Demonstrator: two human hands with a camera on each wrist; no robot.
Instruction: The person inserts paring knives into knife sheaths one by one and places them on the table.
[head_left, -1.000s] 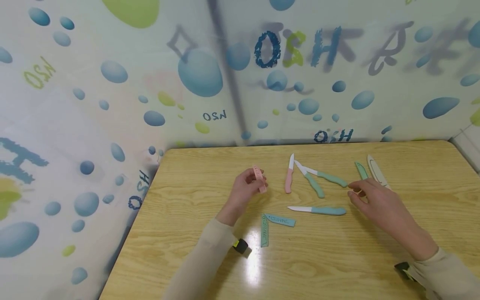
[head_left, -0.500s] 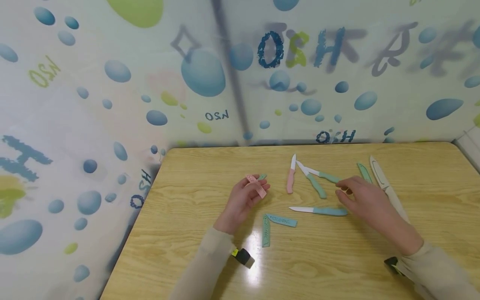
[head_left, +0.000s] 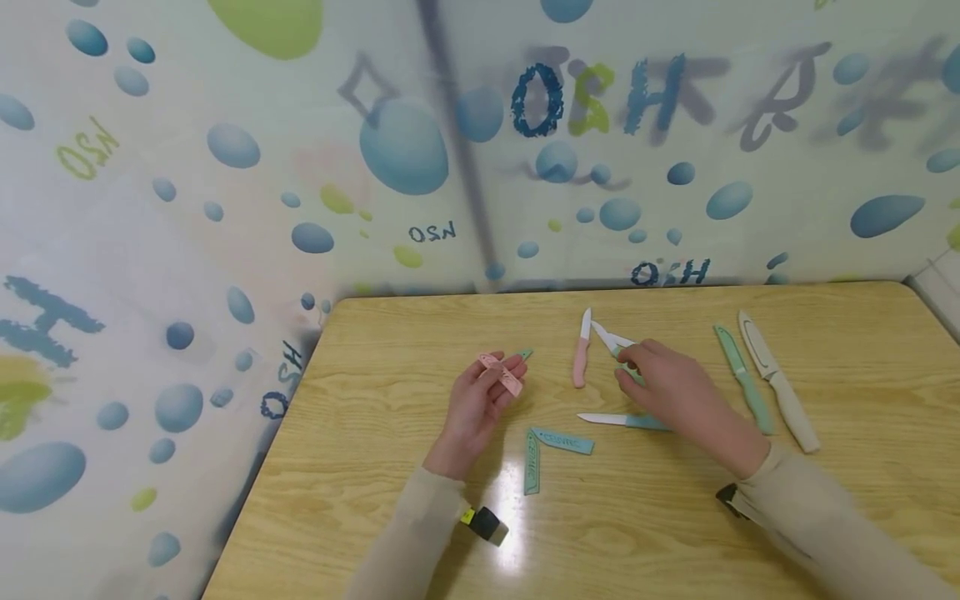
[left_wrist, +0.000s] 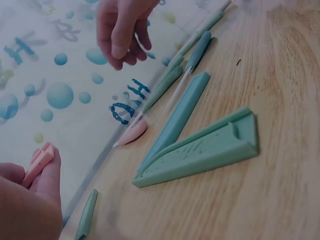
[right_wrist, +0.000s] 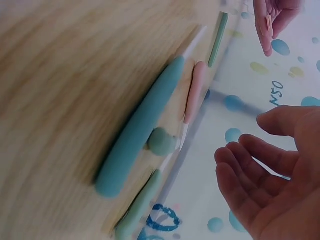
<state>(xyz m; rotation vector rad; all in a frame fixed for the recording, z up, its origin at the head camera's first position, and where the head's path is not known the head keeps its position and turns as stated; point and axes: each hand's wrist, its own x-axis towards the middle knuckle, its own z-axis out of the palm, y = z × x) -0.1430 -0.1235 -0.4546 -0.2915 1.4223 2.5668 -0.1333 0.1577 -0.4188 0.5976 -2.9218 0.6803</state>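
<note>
My left hand (head_left: 472, 404) pinches a pink knife sheath (head_left: 501, 374) between thumb and fingers, raised over the table. Beyond its fingertips shows the tip of a green sheath (head_left: 527, 354), lying on the table in the left wrist view. Holding nothing, my right hand (right_wrist: 265, 175) has its fingers loosely bent. In the head view this right hand (head_left: 675, 387) hovers over two green-handled knives, hiding most of their handles, and overlaps the end of a blue-handled knife (head_left: 622, 419). A pink-handled knife (head_left: 580, 358) with a bare white blade lies between the hands.
Nearer me, a blue sheath (head_left: 564, 441) and a green sheath (head_left: 532, 467) meet at a corner. On the right lie a sheathed green knife (head_left: 750, 396) and a larger sheathed cream knife (head_left: 791, 408). A patterned curtain (head_left: 405, 150) hangs behind the wooden table (head_left: 360, 400).
My right hand has moved left from beside the sheathed knives to over the green-handled ones. My left hand has turned and drawn slightly back left with the pink sheath, uncovering a green sheath's tip.
</note>
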